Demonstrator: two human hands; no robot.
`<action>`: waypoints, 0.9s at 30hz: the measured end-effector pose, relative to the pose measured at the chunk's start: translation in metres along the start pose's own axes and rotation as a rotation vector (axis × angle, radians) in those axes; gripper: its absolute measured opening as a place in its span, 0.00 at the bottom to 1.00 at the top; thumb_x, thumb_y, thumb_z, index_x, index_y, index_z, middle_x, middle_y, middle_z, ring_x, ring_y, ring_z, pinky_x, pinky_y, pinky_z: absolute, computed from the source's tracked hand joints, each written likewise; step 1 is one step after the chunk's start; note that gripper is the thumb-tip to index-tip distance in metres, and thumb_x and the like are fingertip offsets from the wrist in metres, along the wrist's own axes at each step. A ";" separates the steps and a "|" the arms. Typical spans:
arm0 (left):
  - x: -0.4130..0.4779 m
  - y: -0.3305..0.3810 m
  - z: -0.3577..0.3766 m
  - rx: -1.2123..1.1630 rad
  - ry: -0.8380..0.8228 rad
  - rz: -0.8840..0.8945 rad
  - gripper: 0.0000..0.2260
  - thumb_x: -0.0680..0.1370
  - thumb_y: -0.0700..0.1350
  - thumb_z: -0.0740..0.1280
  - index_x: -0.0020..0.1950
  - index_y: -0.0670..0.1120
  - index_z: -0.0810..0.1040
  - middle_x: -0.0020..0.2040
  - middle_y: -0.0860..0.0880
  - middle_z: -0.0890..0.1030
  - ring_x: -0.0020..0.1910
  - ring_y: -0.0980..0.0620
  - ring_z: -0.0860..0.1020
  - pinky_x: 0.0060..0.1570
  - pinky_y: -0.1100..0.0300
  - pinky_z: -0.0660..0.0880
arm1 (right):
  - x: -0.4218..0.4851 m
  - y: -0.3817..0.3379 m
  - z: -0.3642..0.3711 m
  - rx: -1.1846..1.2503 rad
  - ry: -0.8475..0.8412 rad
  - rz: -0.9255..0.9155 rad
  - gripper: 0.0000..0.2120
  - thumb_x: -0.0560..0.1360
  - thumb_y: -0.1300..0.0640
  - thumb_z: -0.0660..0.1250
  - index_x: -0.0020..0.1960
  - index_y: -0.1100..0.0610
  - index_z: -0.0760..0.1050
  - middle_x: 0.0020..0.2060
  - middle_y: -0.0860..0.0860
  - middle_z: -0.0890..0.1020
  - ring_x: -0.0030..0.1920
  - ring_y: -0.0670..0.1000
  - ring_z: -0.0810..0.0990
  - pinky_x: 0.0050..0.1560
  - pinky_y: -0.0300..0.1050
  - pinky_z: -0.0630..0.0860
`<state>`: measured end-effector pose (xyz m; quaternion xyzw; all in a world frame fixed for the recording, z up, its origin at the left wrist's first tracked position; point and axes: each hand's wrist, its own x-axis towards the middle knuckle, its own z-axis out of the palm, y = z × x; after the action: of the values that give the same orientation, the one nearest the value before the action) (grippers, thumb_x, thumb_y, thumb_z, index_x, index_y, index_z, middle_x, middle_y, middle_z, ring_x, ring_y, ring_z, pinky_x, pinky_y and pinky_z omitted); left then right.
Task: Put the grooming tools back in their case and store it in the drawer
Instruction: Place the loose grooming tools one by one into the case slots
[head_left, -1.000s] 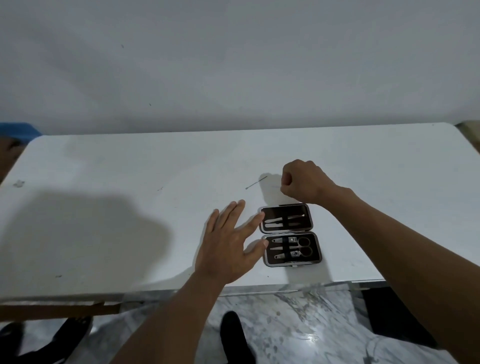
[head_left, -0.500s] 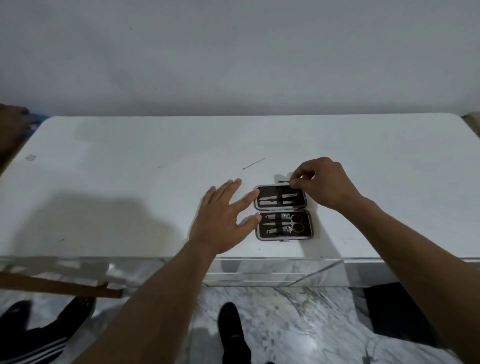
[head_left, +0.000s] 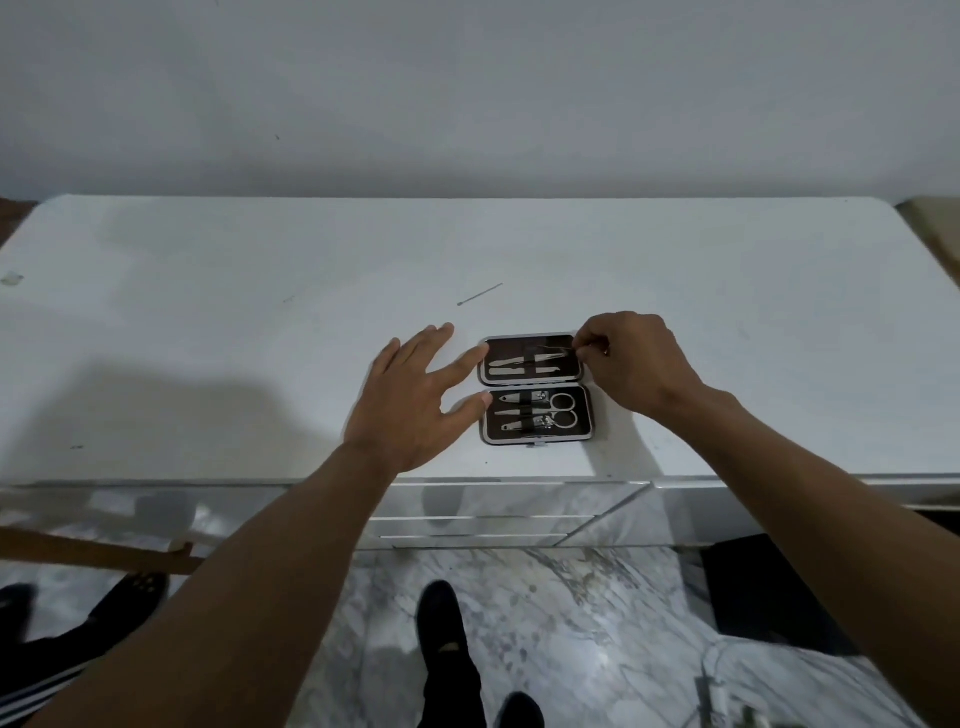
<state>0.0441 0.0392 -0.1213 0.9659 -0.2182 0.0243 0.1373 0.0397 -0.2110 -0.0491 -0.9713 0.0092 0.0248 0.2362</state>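
Pin (head_left: 557, 349) pinched in right hand (head_left: 631, 364) has come from far tabletop to case (head_left: 535, 388) far half w/ left hand (head_left: 415, 400) spread bracing case's left edge; second pin (head_left: 480, 294) still loose beyond, drawer (head_left: 467, 512) shut.

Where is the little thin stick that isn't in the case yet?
In the head view, the thin stick lies alone on the white tabletop, just beyond the open case, a bit past the left hand's fingertips.

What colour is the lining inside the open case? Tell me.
Dark brown lining, with a silver rim around the case; the head view shows it.
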 end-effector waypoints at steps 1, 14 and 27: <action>0.000 0.000 0.000 0.001 0.004 0.002 0.27 0.77 0.68 0.49 0.76 0.63 0.60 0.79 0.49 0.61 0.78 0.51 0.56 0.76 0.48 0.51 | 0.001 0.000 -0.001 -0.019 -0.009 -0.004 0.08 0.76 0.61 0.64 0.49 0.56 0.82 0.45 0.54 0.85 0.47 0.56 0.80 0.46 0.43 0.71; 0.001 0.001 -0.003 -0.008 -0.009 -0.005 0.29 0.77 0.69 0.47 0.76 0.62 0.61 0.79 0.49 0.61 0.78 0.50 0.56 0.75 0.49 0.50 | 0.013 0.008 -0.013 -0.269 -0.059 -0.217 0.12 0.76 0.63 0.63 0.54 0.55 0.82 0.50 0.57 0.82 0.50 0.60 0.79 0.47 0.47 0.71; 0.001 0.001 -0.003 -0.014 -0.006 -0.013 0.28 0.77 0.69 0.48 0.76 0.63 0.61 0.78 0.50 0.61 0.78 0.51 0.56 0.76 0.48 0.51 | 0.021 -0.003 -0.011 -0.262 -0.067 -0.208 0.11 0.73 0.64 0.63 0.50 0.57 0.83 0.48 0.55 0.84 0.49 0.58 0.79 0.48 0.49 0.75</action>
<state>0.0442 0.0384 -0.1183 0.9663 -0.2126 0.0191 0.1435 0.0612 -0.2135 -0.0394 -0.9882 -0.1025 0.0335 0.1091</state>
